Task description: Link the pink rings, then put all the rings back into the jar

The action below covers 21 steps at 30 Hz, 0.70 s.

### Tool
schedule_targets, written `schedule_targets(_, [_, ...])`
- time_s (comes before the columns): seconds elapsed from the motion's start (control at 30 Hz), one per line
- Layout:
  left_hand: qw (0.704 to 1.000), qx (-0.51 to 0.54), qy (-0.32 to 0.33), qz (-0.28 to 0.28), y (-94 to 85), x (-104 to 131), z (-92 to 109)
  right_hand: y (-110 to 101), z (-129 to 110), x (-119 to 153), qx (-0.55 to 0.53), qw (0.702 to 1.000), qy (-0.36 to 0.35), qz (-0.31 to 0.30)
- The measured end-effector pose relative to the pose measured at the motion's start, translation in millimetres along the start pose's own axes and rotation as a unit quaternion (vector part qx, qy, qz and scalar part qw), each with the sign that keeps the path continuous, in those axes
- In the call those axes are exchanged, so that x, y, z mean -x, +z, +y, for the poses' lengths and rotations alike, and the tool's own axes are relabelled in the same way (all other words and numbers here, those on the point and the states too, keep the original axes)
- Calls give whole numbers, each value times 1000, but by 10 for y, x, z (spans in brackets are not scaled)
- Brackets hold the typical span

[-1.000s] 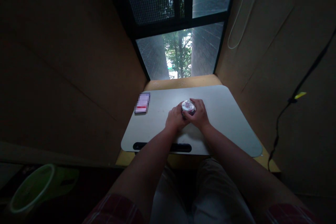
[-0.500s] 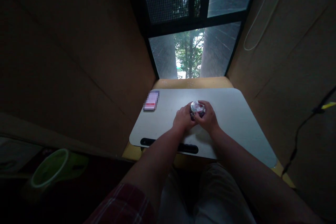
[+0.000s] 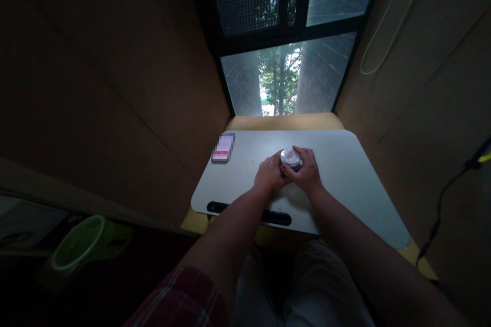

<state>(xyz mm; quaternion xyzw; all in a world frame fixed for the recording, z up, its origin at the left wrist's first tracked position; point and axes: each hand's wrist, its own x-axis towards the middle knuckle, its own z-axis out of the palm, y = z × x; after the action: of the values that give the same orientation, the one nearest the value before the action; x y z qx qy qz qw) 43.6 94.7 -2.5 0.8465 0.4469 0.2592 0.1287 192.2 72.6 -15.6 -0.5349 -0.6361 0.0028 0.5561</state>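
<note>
A small round jar (image 3: 290,158) with a shiny, clear-looking top and a dark lower part is between my hands, over the middle of the white lap desk (image 3: 353,184). My left hand (image 3: 269,172) wraps round the jar's left side. On the other side, my right hand (image 3: 307,168) grips the upper rim, its thumb across the near edge. The jar's underside and some of my fingertips are hidden.
A blurred phone (image 3: 223,148) lies at the desk's back left. The desk has a black slot (image 3: 278,217) near its front edge. A green bin (image 3: 79,242) is at the lower left, a black cable (image 3: 437,214) at the right. Behind is a window (image 3: 282,79).
My right hand has shifted slightly round the jar's rim, and more of the shiny top shows. The whole view has moved a little.
</note>
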Motion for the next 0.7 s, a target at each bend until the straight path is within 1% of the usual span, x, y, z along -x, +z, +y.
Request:
schedule_targets(0.13, [1000, 3, 0, 1, 0, -4, 15, 7, 46, 8, -28, 999, -12, -20])
schedule_targets(0.23, [1000, 2, -1, 1, -4, -2, 28, 27, 82, 13, -39, 999, -3, -23])
schedule_targets(0.33, [1000, 2, -5, 4, -9, 0, 32, 45, 94, 21, -45, 998, 23, -22])
schedule_targets(0.53, [1000, 7, 0, 1, -17, -6, 16, 53, 79, 51, -56, 991, 122, -26])
schedule_targets(0.6, [1000, 8, 2, 1, -15, -7, 11, 58, 85, 53, -56, 989, 133, -26])
schedule_targets(0.7, [1000, 2, 1, 1, -9, -7, 6, 64, 98, 42, -51, 991, 118, -23])
